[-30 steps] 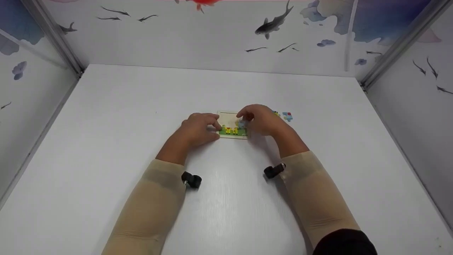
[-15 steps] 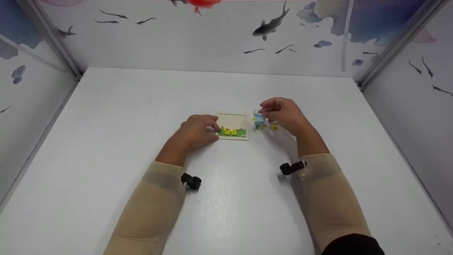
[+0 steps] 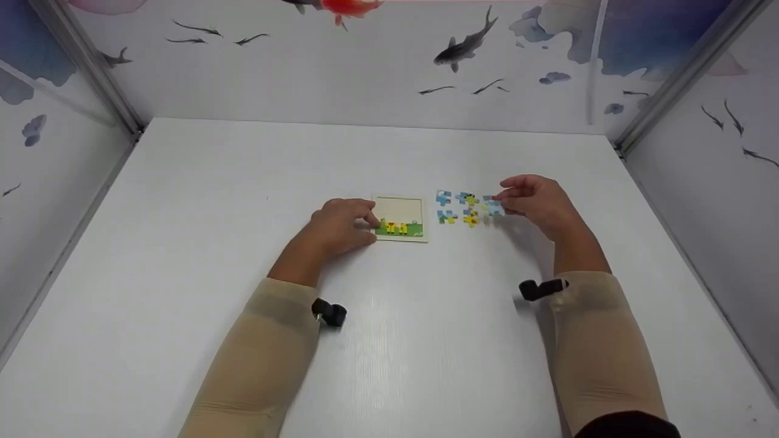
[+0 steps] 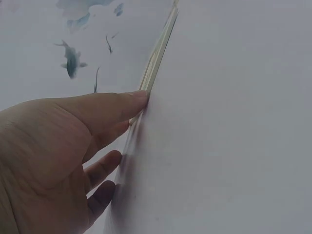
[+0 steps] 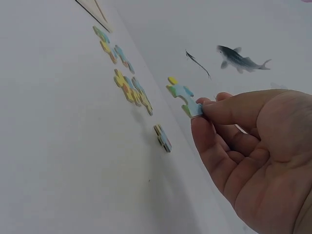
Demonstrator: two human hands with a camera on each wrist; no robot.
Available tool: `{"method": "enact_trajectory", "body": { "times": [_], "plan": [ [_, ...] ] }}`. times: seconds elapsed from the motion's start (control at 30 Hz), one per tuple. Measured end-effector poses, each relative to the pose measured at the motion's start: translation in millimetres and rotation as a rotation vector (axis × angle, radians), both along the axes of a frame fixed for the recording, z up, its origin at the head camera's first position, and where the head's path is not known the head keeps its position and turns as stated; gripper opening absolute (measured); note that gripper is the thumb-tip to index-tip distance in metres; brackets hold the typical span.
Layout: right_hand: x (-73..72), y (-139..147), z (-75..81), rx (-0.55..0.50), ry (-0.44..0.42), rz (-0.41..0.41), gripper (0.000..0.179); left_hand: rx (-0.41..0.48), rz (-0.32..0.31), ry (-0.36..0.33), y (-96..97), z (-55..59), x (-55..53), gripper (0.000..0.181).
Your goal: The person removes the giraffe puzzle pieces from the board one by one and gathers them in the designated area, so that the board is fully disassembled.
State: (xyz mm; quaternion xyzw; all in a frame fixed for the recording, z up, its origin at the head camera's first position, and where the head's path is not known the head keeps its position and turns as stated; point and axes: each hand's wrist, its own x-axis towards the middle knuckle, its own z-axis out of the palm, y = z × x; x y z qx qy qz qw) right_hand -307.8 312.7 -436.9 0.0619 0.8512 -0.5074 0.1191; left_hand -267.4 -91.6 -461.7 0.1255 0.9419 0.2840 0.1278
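My left hand (image 3: 341, 226) holds the left side of a small wooden puzzle tray (image 3: 398, 208), thumb at the near corner and index finger over the left rim. In the left wrist view, the thumb presses against the edge of the tray (image 4: 160, 56). A green and yellow strip of fitted pieces (image 3: 398, 229) fills the tray's near part; bare wood shows beyond it. To the right, my right hand (image 3: 538, 204) pinches a light-blue jigsaw piece (image 5: 184, 95) with green and yellow parts between thumb and index finger, raised above the table.
Several loose jigsaw pieces (image 3: 471, 218) lie on the white table (image 3: 389, 340) between the tray and my right hand. One piece (image 5: 163, 138) lies apart from the others in the right wrist view. White panels printed with fish (image 3: 465, 48) enclose the table's back and sides.
My right hand has moved right with the jigsaw piece, from over the tray, across the loose pieces, to their right end. My left hand keeps its hold on the tray.
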Motion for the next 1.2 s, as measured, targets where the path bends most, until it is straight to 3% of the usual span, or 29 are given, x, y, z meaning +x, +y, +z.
{"method": "enact_trajectory", "body": {
  "times": [0.33, 0.53, 1.0, 1.2],
  "plan": [
    [-3.2, 10.9, -9.0, 0.124, -0.058, 0.018, 0.042, -0.015, -0.005, -0.005, 0.1, 1.6, -0.9, 0.024],
    [-4.2, 12.4, -13.8, 0.125, -0.084, -0.013, 0.041, -0.013, -0.005, -0.004, 0.2, 1.2, -2.2, 0.025],
    [0.1, 4.6, -10.3, 0.167, -0.05, -0.04, 0.04, -0.007, -0.001, -0.004, 2.6, 0.7, -1.4, 0.024],
    [1.3, -19.3, -0.5, 0.141, 0.01, -0.004, 0.038, -0.024, 0.009, -0.018, 1.2, 0.2, -2.2, 0.027]
  ]
}}
